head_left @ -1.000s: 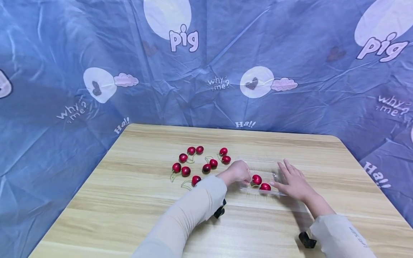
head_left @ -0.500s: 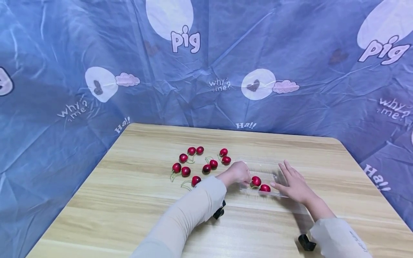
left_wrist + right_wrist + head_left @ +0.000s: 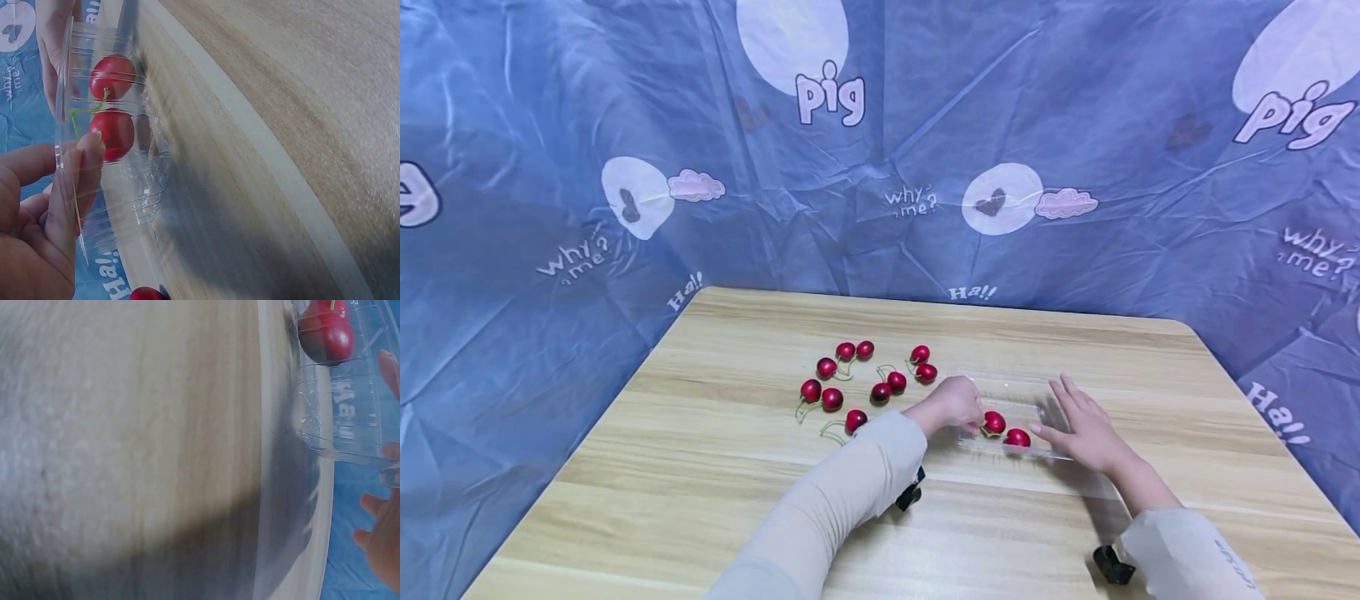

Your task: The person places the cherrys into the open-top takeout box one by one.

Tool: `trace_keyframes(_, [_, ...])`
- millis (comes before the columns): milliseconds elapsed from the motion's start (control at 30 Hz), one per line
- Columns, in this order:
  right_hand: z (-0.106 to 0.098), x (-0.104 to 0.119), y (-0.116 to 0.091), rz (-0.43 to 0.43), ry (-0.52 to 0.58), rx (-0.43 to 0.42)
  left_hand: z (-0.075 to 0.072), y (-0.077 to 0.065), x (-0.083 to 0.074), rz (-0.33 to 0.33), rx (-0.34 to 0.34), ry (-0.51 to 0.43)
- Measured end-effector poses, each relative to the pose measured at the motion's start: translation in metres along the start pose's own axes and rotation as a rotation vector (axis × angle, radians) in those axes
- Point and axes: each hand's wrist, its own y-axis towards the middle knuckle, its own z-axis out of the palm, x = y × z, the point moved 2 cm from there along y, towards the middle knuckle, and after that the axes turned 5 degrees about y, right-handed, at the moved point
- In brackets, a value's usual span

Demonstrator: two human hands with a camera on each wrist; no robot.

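Observation:
Two red cherries [image 3: 994,423] joined by green stems lie in a clear plastic container [image 3: 140,206]. My left hand [image 3: 957,402] reaches into the container's left part with curled fingers. In the left wrist view, a fingertip [image 3: 94,141] touches the lower cherry [image 3: 117,134], and thumb and finger pinch close to the stem; the exact contact is partly hidden by the plastic. At the container's right end, my right hand [image 3: 1086,429] rests with its fingers extended, its thumb by the near rim. In the right wrist view, its fingers [image 3: 381,544] lie along the container's end.
Several more stemmed cherries [image 3: 832,399] are scattered on the wooden table [image 3: 662,467] left of the container. One single cherry [image 3: 855,420] sits beside the left sleeve [image 3: 850,483]. A blue printed cloth [image 3: 880,233] hangs behind the table.
The left cherry in the container has shifted slightly toward me and to the left. Both hands have stayed nearly in place, and the cherries on the table have not moved.

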Motion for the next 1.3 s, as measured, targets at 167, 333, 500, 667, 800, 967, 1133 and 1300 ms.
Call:
trace_keyframes(167, [-0.001, 0.003, 0.000, 0.001, -0.007, 0.003, -0.002, -0.003, 0.002, 0.027, 0.001, -0.046])
trace_keyframes(333, [-0.002, 0.003, 0.001, 0.013, -0.015, 0.012, -0.003, -0.004, 0.006, 0.045, -0.008, -0.164])
trace_keyframes(500, [-0.003, 0.002, 0.001, 0.025, -0.025, 0.021, -0.005, -0.006, 0.011, 0.072, 0.023, -0.370])
trace_keyframes(667, [-0.004, 0.004, 0.001, 0.030, -0.033, 0.026, -0.006, -0.005, 0.014, 0.111, 0.058, -0.501])
trace_keyframes(800, [-0.004, 0.004, 0.001, 0.032, -0.041, 0.028, -0.007, -0.004, 0.016, 0.107, 0.072, -0.597])
trace_keyframes(967, [-0.002, 0.003, 0.001, 0.028, -0.054, 0.023, -0.009, -0.007, 0.018, 0.099, 0.082, -0.663])
trace_keyframes(1133, [0.000, 0.002, 0.002, 0.026, -0.053, 0.018, -0.015, -0.012, 0.020, 0.090, 0.054, -0.674])
trace_keyframes(1300, [0.001, 0.002, 0.002, 0.025, -0.057, 0.010, -0.021, -0.013, 0.027, 0.069, 0.040, -0.740])
